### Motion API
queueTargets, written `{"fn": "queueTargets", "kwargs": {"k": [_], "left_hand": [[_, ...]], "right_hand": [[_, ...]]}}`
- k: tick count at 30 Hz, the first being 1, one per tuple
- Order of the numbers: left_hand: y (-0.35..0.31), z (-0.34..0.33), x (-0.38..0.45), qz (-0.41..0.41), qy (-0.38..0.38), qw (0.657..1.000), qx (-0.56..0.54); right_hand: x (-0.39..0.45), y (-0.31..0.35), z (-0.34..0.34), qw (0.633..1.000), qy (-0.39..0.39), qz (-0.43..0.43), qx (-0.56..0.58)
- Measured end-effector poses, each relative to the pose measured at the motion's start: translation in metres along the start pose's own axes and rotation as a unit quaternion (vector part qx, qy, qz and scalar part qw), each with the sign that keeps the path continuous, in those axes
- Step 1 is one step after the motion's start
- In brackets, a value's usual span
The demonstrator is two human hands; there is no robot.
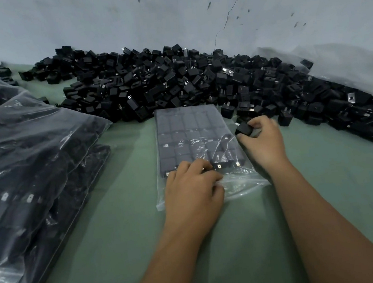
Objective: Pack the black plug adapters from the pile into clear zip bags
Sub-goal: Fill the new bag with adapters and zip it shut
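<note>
1. Gripping with curled fingers, the left hand (192, 188) pinches the open mouth of the clear zip bag (194, 140), which lies flat on the green table (129, 254).
2. Just right of that grip, the right hand (263, 141) clamps one black adapter (244, 129) between thumb and fingertips, beside the bag's edge.
3. Inside the bag, adapters sit in neat rows.
4. Judging by look, each adapter is light, rigid and smooth; it is best held across its flat sides, away from the metal prongs.
5. The film is thin, slippery and floppy, so the mouth needs holding open.
6. Beyond both grips lies the loose pile (197, 81).
7. Filled bags (32, 172) stack far left.
</note>
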State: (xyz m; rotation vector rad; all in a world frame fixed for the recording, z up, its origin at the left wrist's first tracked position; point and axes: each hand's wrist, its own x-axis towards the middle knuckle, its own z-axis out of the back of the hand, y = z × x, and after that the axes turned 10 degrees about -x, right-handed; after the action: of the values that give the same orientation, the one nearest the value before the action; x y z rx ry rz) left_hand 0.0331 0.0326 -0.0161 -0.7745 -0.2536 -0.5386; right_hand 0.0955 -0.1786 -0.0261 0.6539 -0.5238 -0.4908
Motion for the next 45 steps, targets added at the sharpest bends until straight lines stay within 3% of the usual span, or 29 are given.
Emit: {"fn": "queueTargets", "kwargs": {"k": [6, 8, 11, 16, 20, 25, 27, 30, 33, 35, 38, 42, 45], "left_hand": [[0.002, -0.001, 0.000, -0.002, -0.008, 1.000, -0.002], [0.002, -0.001, -0.001, -0.004, -0.007, 1.000, -0.001], [0.000, 0.002, -0.004, -0.007, -0.007, 1.000, -0.006], [0.001, 0.014, -0.013, 0.021, -0.055, 0.998, -0.034], [0.006, 0.025, -0.024, 0.075, -0.147, 0.984, -0.073], [0.002, 0.028, -0.030, 0.053, -0.193, 0.972, -0.119], [-0.001, 0.030, -0.032, 0.027, -0.192, 0.971, -0.140], [-0.002, 0.038, -0.034, 0.038, -0.214, 0.944, -0.247], [0.012, 0.049, -0.032, 0.170, -0.269, 0.909, -0.268], [0.026, 0.055, -0.031, 0.245, -0.255, 0.913, -0.204], [0.033, 0.059, -0.029, 0.294, -0.202, 0.922, -0.149], [0.032, 0.055, -0.029, 0.271, -0.167, 0.944, -0.089], [0.033, 0.053, -0.028, 0.253, -0.152, 0.954, -0.059]], "right_hand": [[-0.049, 0.013, 0.025, 0.961, -0.150, -0.107, 0.206], [-0.074, 0.022, 0.031, 0.948, -0.188, -0.096, 0.238], [-0.113, 0.039, 0.037, 0.943, -0.208, -0.005, 0.261], [-0.165, 0.063, 0.034, 0.962, -0.084, 0.120, 0.231], [-0.180, 0.067, 0.034, 0.973, -0.058, 0.163, 0.155], [-0.180, 0.072, 0.026, 0.972, -0.074, 0.184, -0.130], [-0.178, 0.072, 0.024, 0.963, -0.049, 0.199, -0.173], [-0.177, 0.071, 0.023, 0.962, 0.012, 0.226, -0.151], [-0.178, 0.070, 0.025, 0.965, 0.041, 0.241, -0.099], [-0.178, 0.070, 0.025, 0.960, 0.079, 0.255, -0.086], [-0.176, 0.068, 0.024, 0.956, 0.123, 0.259, -0.062], [-0.176, 0.066, 0.026, 0.965, 0.154, 0.202, 0.067], [-0.175, 0.067, 0.027, 0.962, 0.159, 0.203, 0.088]]}}
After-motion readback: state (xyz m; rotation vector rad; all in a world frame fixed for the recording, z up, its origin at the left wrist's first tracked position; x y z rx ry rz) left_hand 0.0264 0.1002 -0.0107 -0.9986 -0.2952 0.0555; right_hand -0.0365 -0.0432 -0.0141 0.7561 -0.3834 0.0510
